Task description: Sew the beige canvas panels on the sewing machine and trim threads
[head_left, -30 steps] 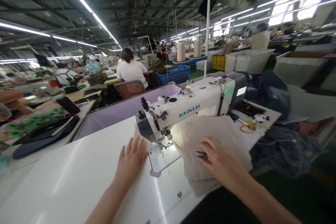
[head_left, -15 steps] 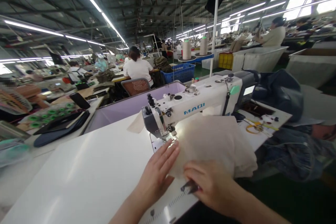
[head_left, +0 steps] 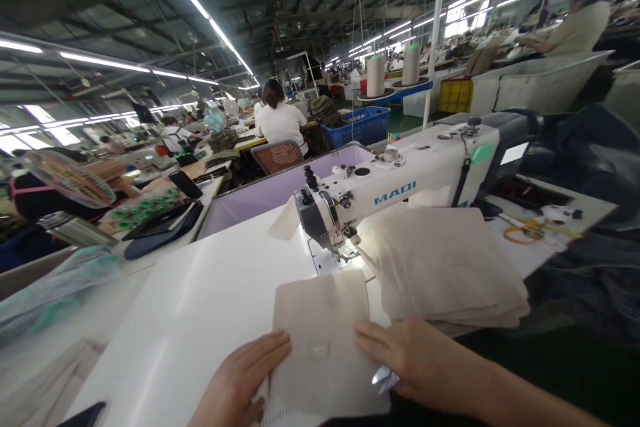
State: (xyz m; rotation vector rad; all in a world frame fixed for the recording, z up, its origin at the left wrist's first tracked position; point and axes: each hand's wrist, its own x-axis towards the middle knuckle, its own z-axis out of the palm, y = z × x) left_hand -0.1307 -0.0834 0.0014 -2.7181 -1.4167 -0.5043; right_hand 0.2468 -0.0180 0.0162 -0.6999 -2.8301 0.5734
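Note:
A beige fabric piece [head_left: 325, 307] with a small rectangular tab lies flat at the front of the white sewing table. My left hand [head_left: 245, 373] rests at its left edge, fingers stretched and thumb apart. At the right edge, my right hand [head_left: 410, 360] touches the fabric with its fingertips. Thread snips [head_left: 385, 379] are tucked in that hand, blades pointing out below the palm; their handle is hidden. Just beyond the piece stands the sewing machine [head_left: 395, 180], its lamp lit over the needle area. A stack of similar beige fabric [head_left: 445, 260] lies right of the needle.
A small beige scrap [head_left: 283, 219] lies left of the machine head. Yellow-handled scissors [head_left: 520, 232] are at the table's right end. Behind the table is a lilac-lined bin [head_left: 240, 197]; a co-worker [head_left: 280, 117] sits past it. Thread cones [head_left: 375, 77] stand on a blue rack.
Both hands have drawn back from the needle area towards me. The beige piece now lies flat between them, apart from the stack. The view has turned slightly left.

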